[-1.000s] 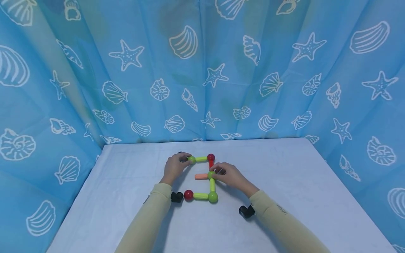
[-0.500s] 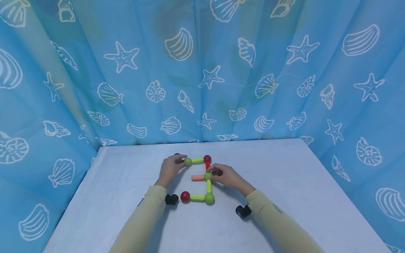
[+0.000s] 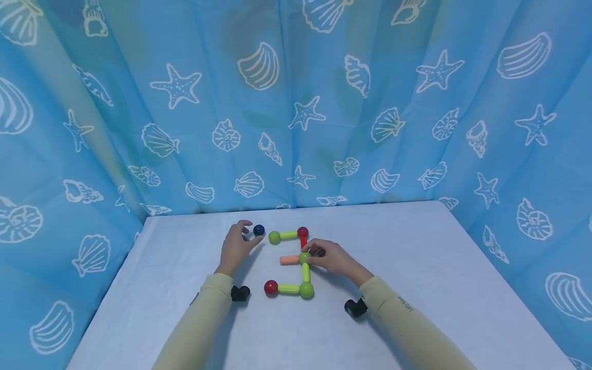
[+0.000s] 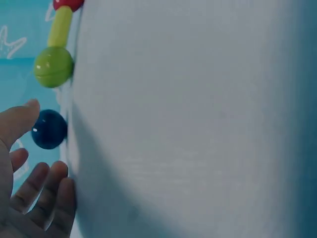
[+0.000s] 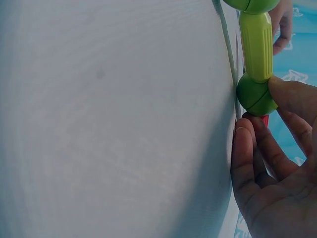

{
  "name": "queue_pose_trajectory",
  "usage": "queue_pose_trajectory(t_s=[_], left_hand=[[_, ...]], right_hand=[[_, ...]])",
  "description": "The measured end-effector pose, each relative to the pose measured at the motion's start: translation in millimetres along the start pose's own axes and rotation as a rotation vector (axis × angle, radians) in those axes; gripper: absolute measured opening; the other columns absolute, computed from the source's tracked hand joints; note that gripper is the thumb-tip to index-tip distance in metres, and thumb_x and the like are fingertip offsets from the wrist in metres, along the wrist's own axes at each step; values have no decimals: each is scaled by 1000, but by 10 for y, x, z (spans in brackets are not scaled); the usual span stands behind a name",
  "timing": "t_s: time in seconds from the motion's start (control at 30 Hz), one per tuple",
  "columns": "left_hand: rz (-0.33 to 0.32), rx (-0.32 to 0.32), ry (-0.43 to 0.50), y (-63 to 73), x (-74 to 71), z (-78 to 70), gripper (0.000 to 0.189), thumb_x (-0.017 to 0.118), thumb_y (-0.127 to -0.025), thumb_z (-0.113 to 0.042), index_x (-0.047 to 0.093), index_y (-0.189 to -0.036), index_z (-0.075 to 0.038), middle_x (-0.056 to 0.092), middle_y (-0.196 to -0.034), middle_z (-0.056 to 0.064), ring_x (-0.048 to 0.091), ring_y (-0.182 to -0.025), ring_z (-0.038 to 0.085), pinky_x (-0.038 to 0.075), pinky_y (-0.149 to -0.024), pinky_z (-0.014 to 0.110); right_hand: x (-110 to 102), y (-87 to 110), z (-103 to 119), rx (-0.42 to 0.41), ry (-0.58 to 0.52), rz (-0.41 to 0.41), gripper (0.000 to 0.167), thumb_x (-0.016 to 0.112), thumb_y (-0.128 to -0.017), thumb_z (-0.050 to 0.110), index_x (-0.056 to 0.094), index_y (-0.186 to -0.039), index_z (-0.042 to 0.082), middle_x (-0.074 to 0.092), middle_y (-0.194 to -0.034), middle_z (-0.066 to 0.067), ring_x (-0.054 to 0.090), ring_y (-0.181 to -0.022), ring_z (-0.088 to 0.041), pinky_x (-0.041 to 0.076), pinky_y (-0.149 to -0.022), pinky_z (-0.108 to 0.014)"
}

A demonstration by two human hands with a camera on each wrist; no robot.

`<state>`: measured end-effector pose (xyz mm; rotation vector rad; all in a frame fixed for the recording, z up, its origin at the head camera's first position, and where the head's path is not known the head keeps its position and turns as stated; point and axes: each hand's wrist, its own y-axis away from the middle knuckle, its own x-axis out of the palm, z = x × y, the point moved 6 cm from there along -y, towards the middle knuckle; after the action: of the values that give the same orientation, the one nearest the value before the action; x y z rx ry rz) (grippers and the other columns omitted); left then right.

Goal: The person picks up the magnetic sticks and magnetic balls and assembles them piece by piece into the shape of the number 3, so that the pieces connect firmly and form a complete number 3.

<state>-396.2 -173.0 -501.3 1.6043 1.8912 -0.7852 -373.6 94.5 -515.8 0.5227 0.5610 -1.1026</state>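
Note:
A figure of balls and short rods lies on the table. Its middle green ball [image 3: 303,257] is pinched between the thumb and fingers of my right hand [image 3: 339,260]; in the right wrist view the thumb lies against that green ball [image 5: 255,94]. An orange rod [image 3: 289,260] points left from it, and a red rod [image 3: 303,241] runs up to a red ball [image 3: 302,232]. My left hand [image 3: 235,251] holds nothing, thumb and fingers spread near a loose dark blue ball [image 3: 259,230]. That blue ball [image 4: 49,129] shows beyond the thumb in the left wrist view.
The far rod ends in a green ball [image 3: 274,237]. Nearer me, a yellow-green rod [image 3: 289,289] joins a red ball [image 3: 271,288] to a green ball [image 3: 306,289]. A blue curtain [image 3: 296,154] with shell prints hangs behind the white table [image 3: 416,257].
My left hand has let go of the far-left green ball and moved left, bringing the dark blue ball into plain view. The right hand keeps its pinch; the figure keeps its shape.

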Motion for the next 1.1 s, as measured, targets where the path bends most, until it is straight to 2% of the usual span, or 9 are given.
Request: queue_pose_trajectory(t_s=[0.17,0.37,0.53,0.87,1.1], left_hand=[[2,2,-36,-41,16,54,61,75,-94,-32,51,-146,-13,59,-131,17,61,-108,31,51,-92,47],[1,8,-76,-86,-4,77,45,74,-95,-29,61,-138,-19,66,-124,13,62,-112,33,49,-93,50],[-2,-5,-55,-94,-7,89,40,72,-96,-27,64,-135,-21,68,-123,13,64,-109,31,49,-92,48],[27,-16,-26,-32,11,71,37,75,-93,-25,67,-129,-19,69,-118,12,64,-107,30,49,-93,48],[83,-21,12,50,29,62,38,76,-92,-23,68,-129,-17,69,-119,13,63,-110,30,50,-96,49]], right_hand=[[28,-6,30,-44,-34,11,23,76,-93,22,68,-115,27,65,-107,6,60,-103,-16,51,-94,-40],[58,-3,63,-62,-58,22,24,76,-92,21,68,-114,26,65,-108,6,60,-103,-16,51,-95,-40],[47,8,82,-58,-62,18,24,76,-92,19,68,-114,26,65,-108,5,60,-104,-17,51,-96,-41],[23,11,34,-57,-43,8,22,75,-93,23,68,-114,26,65,-107,6,60,-103,-16,51,-94,-40],[-10,26,-2,-55,-42,5,22,74,-94,24,68,-115,26,65,-107,6,61,-103,-15,51,-94,-40]])
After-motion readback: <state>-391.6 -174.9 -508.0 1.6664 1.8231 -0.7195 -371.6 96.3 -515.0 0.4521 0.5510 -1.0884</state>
